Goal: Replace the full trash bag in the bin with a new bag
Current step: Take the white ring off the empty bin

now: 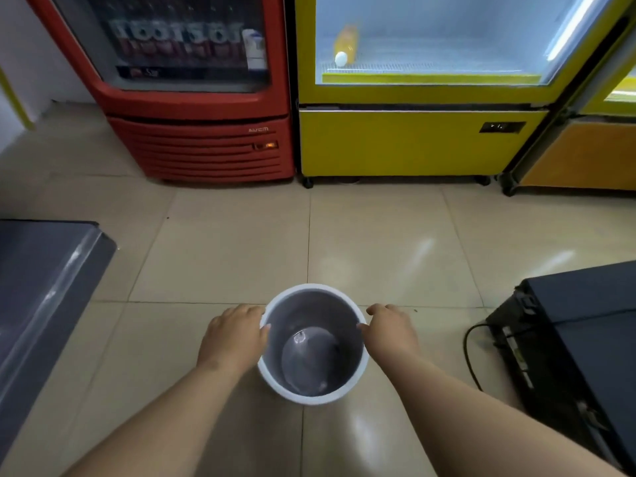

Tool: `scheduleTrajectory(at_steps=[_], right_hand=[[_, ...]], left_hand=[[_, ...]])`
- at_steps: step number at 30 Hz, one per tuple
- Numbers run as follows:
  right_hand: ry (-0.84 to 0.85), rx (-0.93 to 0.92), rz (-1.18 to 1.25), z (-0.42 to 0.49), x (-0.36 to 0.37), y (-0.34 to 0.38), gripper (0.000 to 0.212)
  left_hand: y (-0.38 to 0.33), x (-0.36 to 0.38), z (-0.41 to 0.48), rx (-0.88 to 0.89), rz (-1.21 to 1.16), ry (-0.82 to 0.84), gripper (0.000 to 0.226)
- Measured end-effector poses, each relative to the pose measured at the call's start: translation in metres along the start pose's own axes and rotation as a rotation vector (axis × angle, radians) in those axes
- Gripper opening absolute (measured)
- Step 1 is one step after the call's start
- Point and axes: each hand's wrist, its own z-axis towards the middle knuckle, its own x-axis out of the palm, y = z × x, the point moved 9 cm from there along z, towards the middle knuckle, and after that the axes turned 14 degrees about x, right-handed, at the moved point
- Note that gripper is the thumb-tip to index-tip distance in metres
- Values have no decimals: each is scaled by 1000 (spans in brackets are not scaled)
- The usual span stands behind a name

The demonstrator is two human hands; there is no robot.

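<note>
At the far left edge a grey cabinet with a rounded corner juts into view, and behind it against the back wall stands a red drinks cooler with a glass door and a slatted base. The left hand reaches down to the left side of the bin, its fingers close together and bent down over the outside of the white rim, the thumb tip resting on the rim's edge, so the hand holds the rim from that side. The bin itself is round and stands upright on the beige tiled floor, low in the middle of the view, between the two forearms. Its inside is grey with a glossy sheen at the bottom (whether that is a liner or bare plastic I cannot tell). Straight behind it, well apart, is a yellow cooler, with one orange bottle lying on its wire shelf. The right hand mirrors the left on the bin's right side: fingers together and curled over the outer rim, thumb touching the edge. Further right a black cable loops on the floor beside a black appliance, and an orange-panelled unit stands at the back right corner.
</note>
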Motion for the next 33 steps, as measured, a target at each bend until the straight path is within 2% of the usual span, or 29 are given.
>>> scheduleTrajectory(at_steps=[7,11,16,24,28,33], right_hand=[[-54,52,-52,96,97,-9,40],[-123,54,-33,123,120,-12,21],[-164,86,-28,132,118,-15,20],[-168,115,-25,126,107,-10,8],[-180,138,71,128,91,-11,31],[-207,52,134,124,74,1,24]], left_hand=[[58,121,59,-133,-146,-35,32],[72,156,72,-138,-177,-117,28],[76,161,75,-145,-207,-222,22],[80,147,77,-146,-198,-214,21],[85,136,78,-196,-172,-244,23],[76,121,82,-187,-245,-307,28]])
